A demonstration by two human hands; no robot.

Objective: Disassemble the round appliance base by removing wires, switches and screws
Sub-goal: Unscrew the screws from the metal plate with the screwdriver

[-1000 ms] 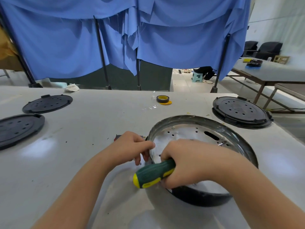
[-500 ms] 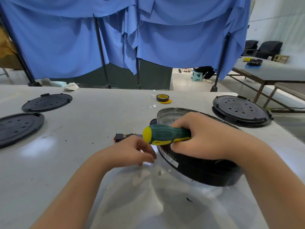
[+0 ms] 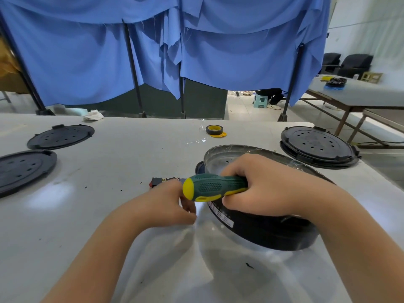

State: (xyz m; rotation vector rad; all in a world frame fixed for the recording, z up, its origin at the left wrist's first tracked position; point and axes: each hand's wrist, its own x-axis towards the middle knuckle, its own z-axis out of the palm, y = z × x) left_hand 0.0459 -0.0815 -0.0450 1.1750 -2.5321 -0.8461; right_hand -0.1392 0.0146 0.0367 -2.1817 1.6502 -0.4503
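Observation:
The round appliance base point(image 3: 262, 231) stands tilted on the white table, its black side wall facing me and its metal rim point(image 3: 231, 149) turned away. My right hand point(image 3: 271, 189) rests on the near top of the base and grips a screwdriver point(image 3: 213, 189) with a green and yellow handle pointing left; its shaft is hidden. My left hand point(image 3: 166, 206) lies on the table just left of the base, fingertips pinched together; whatever is between them is hidden. A small red and black switch point(image 3: 157, 181) lies behind that hand.
Two black perforated discs point(image 3: 62, 136) point(image 3: 21, 169) lie at the left, and a stacked one point(image 3: 317, 145) at the right near the table edge. A roll of black and yellow tape point(image 3: 213, 129) sits at the back, in front of blue curtains.
The base went from lying flat with its open side up to tilted with its side wall toward me. My right hand rose with the screwdriver. My left hand dropped to the table beside the base.

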